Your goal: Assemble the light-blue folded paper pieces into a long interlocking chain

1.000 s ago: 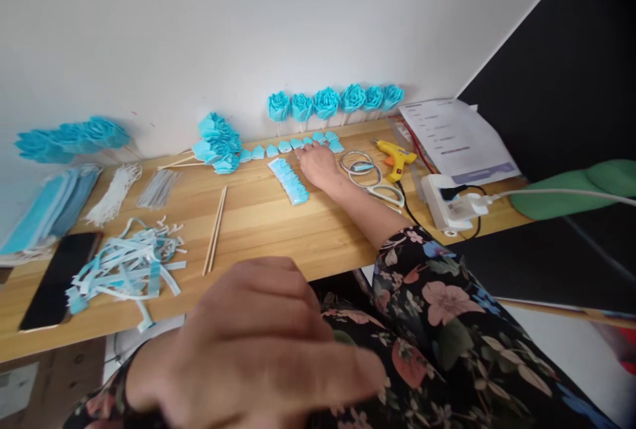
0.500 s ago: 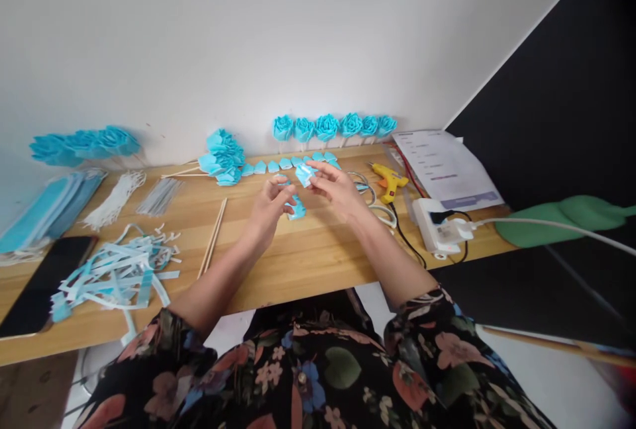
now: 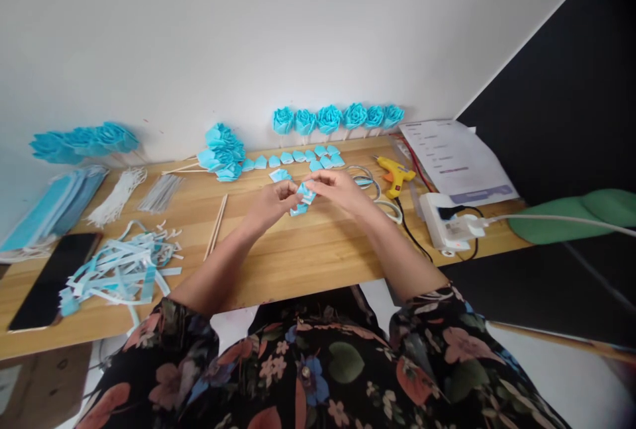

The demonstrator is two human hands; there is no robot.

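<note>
Over the middle of the wooden table [image 3: 318, 250], my left hand [image 3: 271, 202] and my right hand [image 3: 335, 188] meet, both pinching a small folded blue piece [image 3: 306, 192]. A short stack of similar blue pieces [image 3: 298, 209] lies on the table just under my hands. Behind them runs a row of small folded blue petals [image 3: 298, 157]. Several finished blue paper roses [image 3: 338, 116] stand against the wall.
A yellow glue gun [image 3: 395, 172], white scissors [image 3: 390, 207] and a white power strip [image 3: 447, 225] lie to the right. Wooden sticks [image 3: 215, 226], cut blue-white strips [image 3: 119, 270], a black phone [image 3: 47, 280], blue face masks [image 3: 50, 207] and more roses [image 3: 82, 141] sit on the left.
My left hand went from close to the camera out to the table, and my right hand lifted a blue piece off the table. Both hands now hold it, slightly nearer me.
</note>
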